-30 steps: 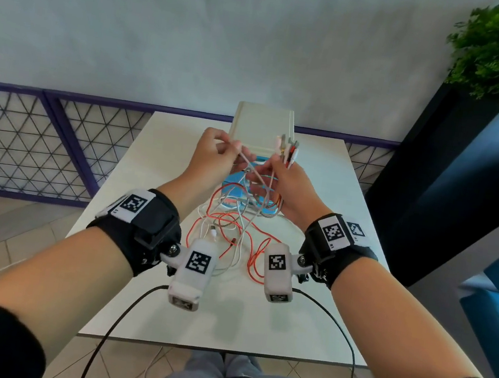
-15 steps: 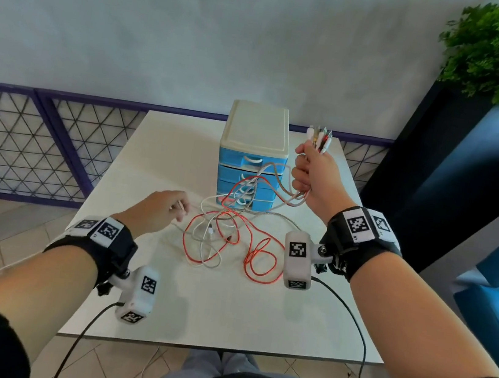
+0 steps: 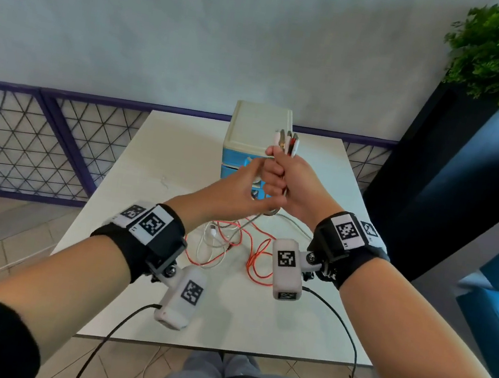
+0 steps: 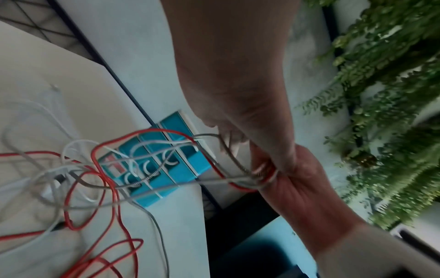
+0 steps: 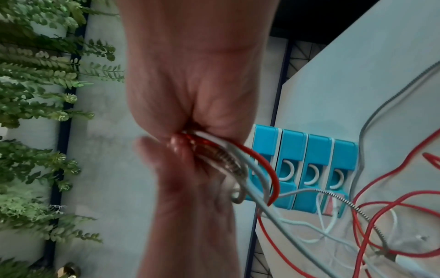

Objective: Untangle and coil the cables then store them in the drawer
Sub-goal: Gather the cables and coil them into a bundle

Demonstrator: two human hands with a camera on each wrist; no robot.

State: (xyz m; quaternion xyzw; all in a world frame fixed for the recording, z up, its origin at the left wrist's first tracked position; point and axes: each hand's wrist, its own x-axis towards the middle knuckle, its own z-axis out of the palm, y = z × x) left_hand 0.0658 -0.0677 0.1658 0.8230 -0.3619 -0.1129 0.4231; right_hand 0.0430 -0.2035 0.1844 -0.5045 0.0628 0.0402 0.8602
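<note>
Head view: right hand [image 3: 291, 182] was fisted around a bundle of cable ends, plugs [image 3: 287, 141] sticking up out of the top, raised in front of the drawer unit [image 3: 259, 132]. Left hand [image 3: 234, 193] was up against it from the left, fingers extended toward the fist; whether it actually pinched a strand couldn't be told here. Rest of the cables [image 3: 234, 244] (red, white, grey) lay in a loose tangle on the table [image 3: 156, 156], between the wrists and the drawer unit. Judgement: untangling step, early on; nothing coiled, drawers looked closed. Next move probably needs the left hand to single out one strand below the fist and draw it free of the pile without tightening the loops. Left wrist view: strands fanned from the right hand's grip [image 4: 264, 175] down to the tangle; left fingers [image 4: 228, 139] sat by a grey strand, contact unclear, heavy blur. Right wrist view: fist clamped on red, white, grey and a braided cable [image 5: 342, 203]; the left hand came up just beneath it, blurred. Four blue drawer fronts [image 5: 302, 165] behind, all appeared shut. Hidden: the plug count inside the fist, how the strands crossed in the pile, the near part of the tangle behind the wrist cameras.
</note>
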